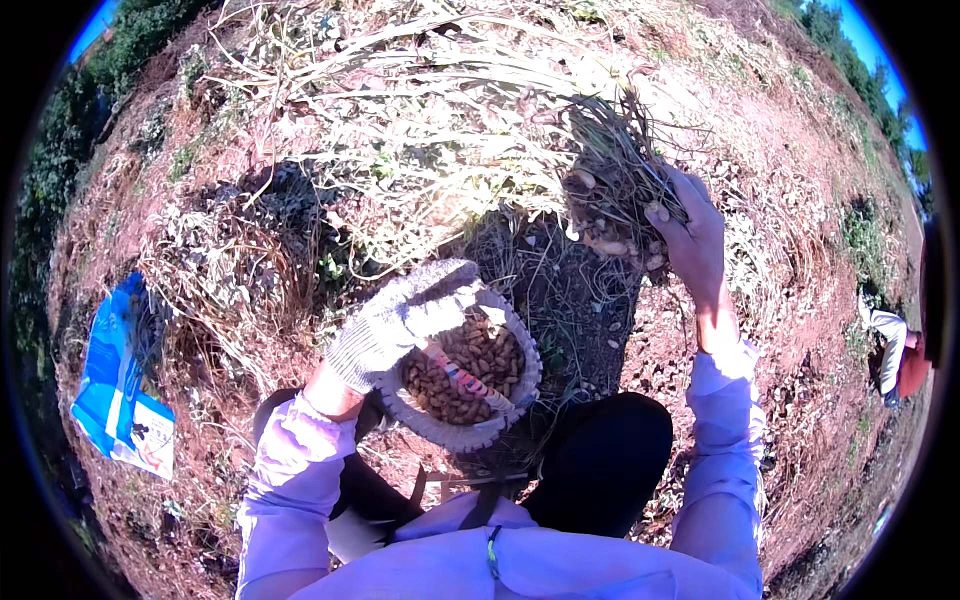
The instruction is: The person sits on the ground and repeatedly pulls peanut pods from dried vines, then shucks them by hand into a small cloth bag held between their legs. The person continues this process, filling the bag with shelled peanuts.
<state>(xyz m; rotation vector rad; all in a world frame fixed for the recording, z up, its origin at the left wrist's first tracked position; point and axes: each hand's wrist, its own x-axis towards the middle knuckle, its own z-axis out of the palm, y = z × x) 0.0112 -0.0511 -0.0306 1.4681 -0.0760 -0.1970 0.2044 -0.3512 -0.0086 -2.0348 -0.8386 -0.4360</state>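
Note:
My right hand [690, 235], bare, is closed round a bunch of pulled peanut plants [612, 150], stems pointing away and pale pods and roots hanging near my fingers. My left hand [405, 315] wears a grey knitted glove with lighter finger parts. It hovers over the far left rim of a round basket [480, 437] between my knees, fingers stretched to the right, nothing visible in them. Loose peanuts [450, 385] fill the basket's bottom. A handle wrapped in coloured strips [465, 375] crosses above them, its far end hidden under the glove.
Long dry peanut vines [400, 100] lie heaped ahead of me. A blue and white bag [110, 390] rests on the ground at left. Another person [890, 350] shows at the far right edge. Reddish soil [655, 365] with dry litter surrounds me.

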